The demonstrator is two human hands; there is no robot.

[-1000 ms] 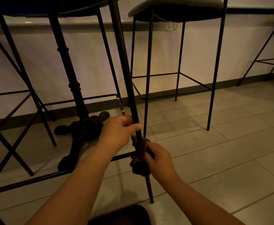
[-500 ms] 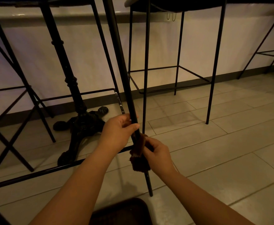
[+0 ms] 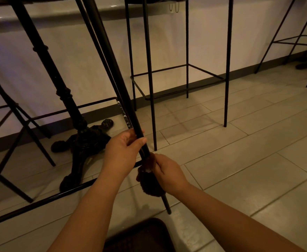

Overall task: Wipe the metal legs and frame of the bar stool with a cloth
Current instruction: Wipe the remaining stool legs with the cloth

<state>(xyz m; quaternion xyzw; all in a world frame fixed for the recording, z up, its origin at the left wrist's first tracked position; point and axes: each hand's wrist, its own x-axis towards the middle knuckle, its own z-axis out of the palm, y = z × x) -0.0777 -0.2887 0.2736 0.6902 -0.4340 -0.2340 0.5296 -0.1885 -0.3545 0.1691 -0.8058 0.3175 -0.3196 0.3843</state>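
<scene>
Gripping one slanted black stool leg [image 3: 120,91], two bare hands worked close to the camera. Nearest, the right hand [image 3: 168,172] had its grip clamped round a single dark fuzzy cloth [image 3: 149,182] wrapped on the leg's lower part, just above its foot on the tiled floor [image 3: 249,160]. Directly above, the left hand [image 3: 123,150] had its grip curled round the bare leg, touching the metal. A low crossbar [image 3: 40,202] ran leftward from that leg. Farther off stood one ornate cast-iron pedestal [image 3: 80,135], then a second bar stool [image 3: 185,70] on four thin legs before the pale wall [image 3: 258,24].
</scene>
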